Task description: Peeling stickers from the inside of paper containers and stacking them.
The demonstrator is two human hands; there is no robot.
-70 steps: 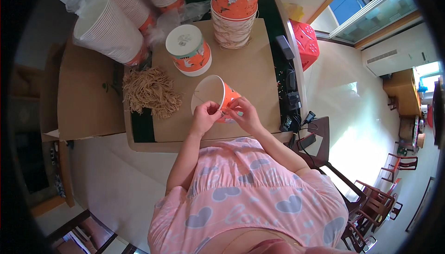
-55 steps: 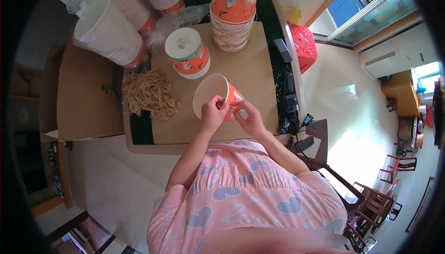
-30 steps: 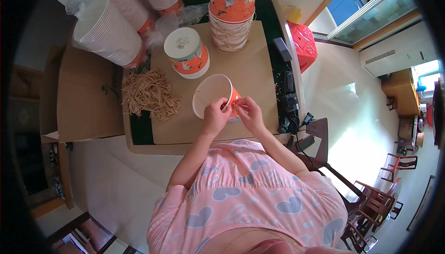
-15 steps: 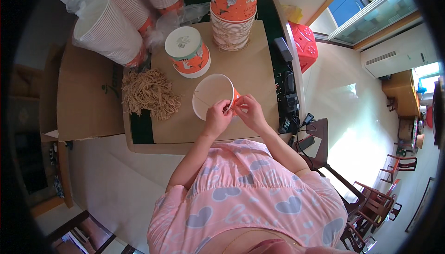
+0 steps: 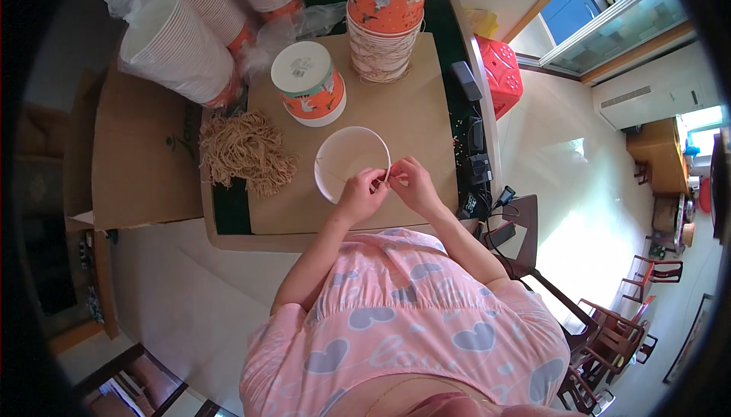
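Note:
A white-lined paper bucket (image 5: 333, 159) stands mouth up in front of me on the cardboard sheet, slightly tilted. A thin twine cord crosses its inside towards my fingers. My left hand (image 5: 363, 194) is closed in a pinch at the bucket's right rim, fingertips at the inner side. Opposite it, my right hand (image 5: 413, 188) pinches at the outer side of the same rim. The cord's end between the fingertips is too small to see clearly. Left of the bucket lies a loose heap of tan twine cords (image 5: 247, 152).
Behind the bucket stands an upside-down orange paper bucket (image 5: 312, 91). Farther back is a stack of buckets (image 5: 387, 17) with twine around it. Bagged bucket stacks (image 5: 179, 51) and a cardboard box (image 5: 145, 150) are at the left. Chargers and cables (image 5: 477, 166) line the table's right edge.
The bucket has tipped more upright, so its orange outside no longer shows beside my hands. Both hands have stayed at its right rim, fingertips closer together.

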